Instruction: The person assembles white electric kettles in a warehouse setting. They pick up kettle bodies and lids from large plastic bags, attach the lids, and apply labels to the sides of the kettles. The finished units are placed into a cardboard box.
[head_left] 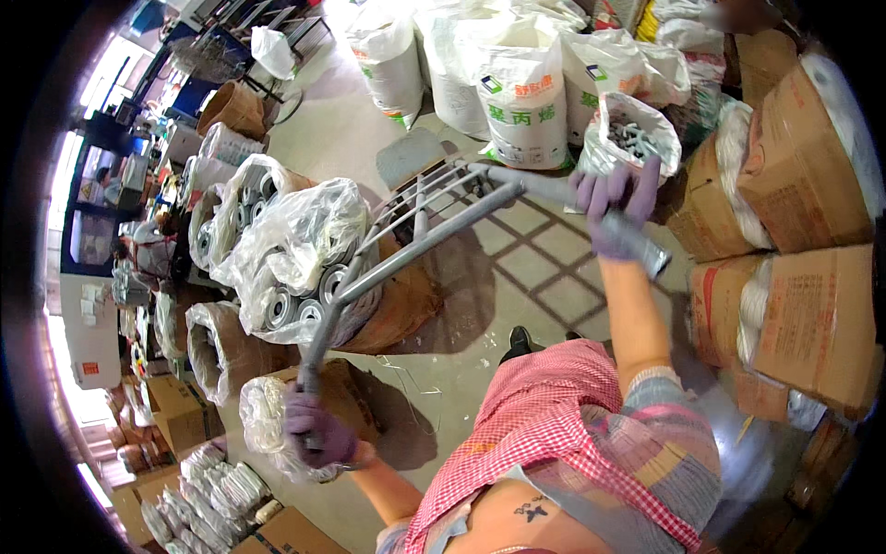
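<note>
A grey tubular metal frame (434, 231), bent at its corners and crossed by thin rods, is held up in front of me above the floor. My left hand (317, 431), in a purple glove, is closed round its lower left end. At the upper right, my purple-gloved right hand (616, 208) grips the other end, and a short grey end piece (637, 242) shows below the fingers. Behind the frame's left part stands a large brown box with a clear plastic liner (300, 231), filled with grey round wheel-like parts (309, 311).
White woven sacks (521, 92) stand at the back, with an open sack of small grey parts (632, 138) beside them. Stacked cartons (812, 314) line the right. A plastic-topped box (268, 415) is near my left hand. A stool with a grey seat (411, 155) stands beyond the frame.
</note>
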Available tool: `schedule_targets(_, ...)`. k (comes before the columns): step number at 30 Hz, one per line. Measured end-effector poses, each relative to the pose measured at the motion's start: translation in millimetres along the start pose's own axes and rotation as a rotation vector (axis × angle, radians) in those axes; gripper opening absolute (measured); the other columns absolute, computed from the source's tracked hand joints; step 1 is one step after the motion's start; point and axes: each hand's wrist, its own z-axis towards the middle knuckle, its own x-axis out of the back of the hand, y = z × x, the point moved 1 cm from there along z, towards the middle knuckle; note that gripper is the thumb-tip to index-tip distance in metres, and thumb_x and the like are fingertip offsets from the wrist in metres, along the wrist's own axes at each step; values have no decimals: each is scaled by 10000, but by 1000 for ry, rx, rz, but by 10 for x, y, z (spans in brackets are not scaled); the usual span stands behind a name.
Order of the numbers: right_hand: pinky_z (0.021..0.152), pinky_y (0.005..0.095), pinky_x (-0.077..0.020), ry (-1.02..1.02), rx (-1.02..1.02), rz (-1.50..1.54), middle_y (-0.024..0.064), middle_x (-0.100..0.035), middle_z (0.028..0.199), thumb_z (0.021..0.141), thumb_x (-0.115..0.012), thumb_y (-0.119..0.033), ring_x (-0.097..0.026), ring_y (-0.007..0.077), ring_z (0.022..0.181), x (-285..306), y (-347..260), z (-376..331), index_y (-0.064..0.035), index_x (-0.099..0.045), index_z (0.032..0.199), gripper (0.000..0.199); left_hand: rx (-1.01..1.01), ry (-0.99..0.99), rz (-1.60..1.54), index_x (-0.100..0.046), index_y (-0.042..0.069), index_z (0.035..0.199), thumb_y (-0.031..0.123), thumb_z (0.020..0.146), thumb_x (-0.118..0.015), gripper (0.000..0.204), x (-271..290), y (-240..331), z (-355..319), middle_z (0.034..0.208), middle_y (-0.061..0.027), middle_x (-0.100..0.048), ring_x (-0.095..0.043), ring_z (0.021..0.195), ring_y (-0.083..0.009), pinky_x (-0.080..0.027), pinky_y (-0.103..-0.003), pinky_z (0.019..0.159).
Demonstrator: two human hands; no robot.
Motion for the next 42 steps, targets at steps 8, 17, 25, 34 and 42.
schedule_targets(8, 795, 371, -418, -29, -34, 164, -30, -205, 475, 1022, -319, -548, -281, 159, 465, 1749, -224, 299, -202, -340, 603, 544, -16, -923, 212, -616, 104, 672, 199, 536, -733, 203, -727, 476, -969, 723, -52, -572, -578, 853, -275, -424, -486, 902)
schedule_targets(17, 813, 392, -404, -205, -102, 568, -61, -244, 460, 1008, -380, -564, -270, 134, 445, 2837, -508, -174, -236, -312, 577, 546, -65, -883, 257, -531, 81, 615, 101, 612, -691, 161, -1130, 781, -2279, 684, -57, -541, -564, 752, -273, -441, -474, 879)
schedule_targets(25, 760, 380, -416, 190, -313, 463, -37, -250, 415, 912, -540, -630, -285, 135, 411, 3258, -1337, 97, -218, -347, 520, 600, 11, -749, 296, -559, 84, 610, 115, 610, -664, 110, -1813, 1826, -2819, 673, -43, -554, -574, 753, -262, -438, -483, 898)
schedule_targets(34, 990, 501, -443, 178, -393, 292, 121, -702, 938, 951, -528, -434, -637, 348, 986, 3780, -2151, 403, -26, -674, 1053, 445, 10, -757, 169, -571, 107, 630, 207, 681, -721, 187, -2576, 2811, -2923, 656, -47, -532, -533, 705, -254, -418, -434, 811)
schedule_targets(42, 1166, 435, -268, -931, -134, -1176, 183, -330, 1515, 784, -718, -203, -291, 321, 1428, 2468, -1740, -2488, -32, -303, 1479, 827, 7, -888, 105, -549, 115, 611, 314, 742, -732, 300, -2770, 3206, -2788, 662, -41, -549, -508, 651, -244, -364, -395, 684)
